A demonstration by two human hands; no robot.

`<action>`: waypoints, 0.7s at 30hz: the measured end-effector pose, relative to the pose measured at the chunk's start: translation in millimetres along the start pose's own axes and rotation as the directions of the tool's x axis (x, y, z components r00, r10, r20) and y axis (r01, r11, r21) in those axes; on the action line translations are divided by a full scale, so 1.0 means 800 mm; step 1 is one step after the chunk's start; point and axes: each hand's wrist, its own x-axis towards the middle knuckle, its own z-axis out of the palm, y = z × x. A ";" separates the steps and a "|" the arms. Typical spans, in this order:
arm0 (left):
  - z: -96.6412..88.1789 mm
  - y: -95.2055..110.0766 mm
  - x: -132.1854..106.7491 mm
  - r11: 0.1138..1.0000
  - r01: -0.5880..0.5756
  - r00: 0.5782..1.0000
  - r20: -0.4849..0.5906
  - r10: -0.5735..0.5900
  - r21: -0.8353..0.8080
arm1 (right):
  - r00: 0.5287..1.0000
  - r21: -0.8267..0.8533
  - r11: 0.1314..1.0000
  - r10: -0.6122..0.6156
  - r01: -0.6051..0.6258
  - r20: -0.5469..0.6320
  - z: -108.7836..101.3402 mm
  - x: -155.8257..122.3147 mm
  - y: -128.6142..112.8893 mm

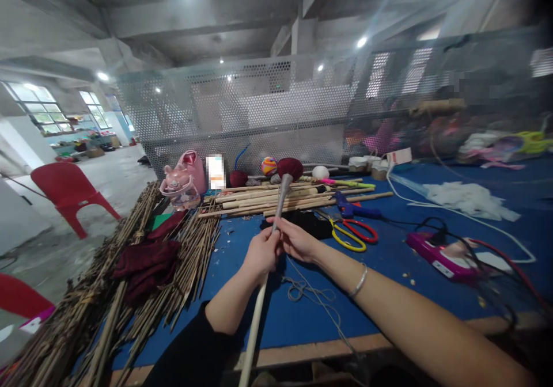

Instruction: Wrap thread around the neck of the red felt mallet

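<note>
My left hand (262,253) is wrapped round a pale wooden stick (256,323), which slants up and away from me. Grey yarn (283,200) covers the stick's upper part, and a dark red ball-shaped head (289,169) appears at its far end. Just above the left hand, my right hand (298,238) pinches the grey-wrapped part, a silver bangle on its wrist. Loose grey yarn (309,292) trails from the hands over the blue tabletop (233,266). The fingertips partly hide the spot where the yarn meets the stick.
Wooden sticks (242,201) lie across the table behind my hands. Scissors (354,234), a blue glue gun (352,207) and a magenta power strip (440,255) are to the right. Bundled twigs (190,272) and dark red cloth (147,266) cover the left side. A perforated screen (250,110) stands behind.
</note>
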 end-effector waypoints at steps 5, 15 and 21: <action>0.011 0.008 -0.010 0.993 0.087 0.996 0.012 -0.086 -0.079 | 0.986 -0.197 0.967 0.149 -0.162 -0.079 -0.005 -0.009 -0.011; 0.002 0.027 -0.006 0.792 0.226 0.965 0.018 -0.262 -0.568 | 0.990 -0.381 0.919 -0.132 0.101 -0.055 -0.011 -0.009 -0.008; 0.002 0.030 -0.008 0.735 0.311 0.949 0.152 -0.277 -0.603 | 0.978 -0.293 0.938 0.206 -0.185 0.044 -0.022 -0.012 -0.003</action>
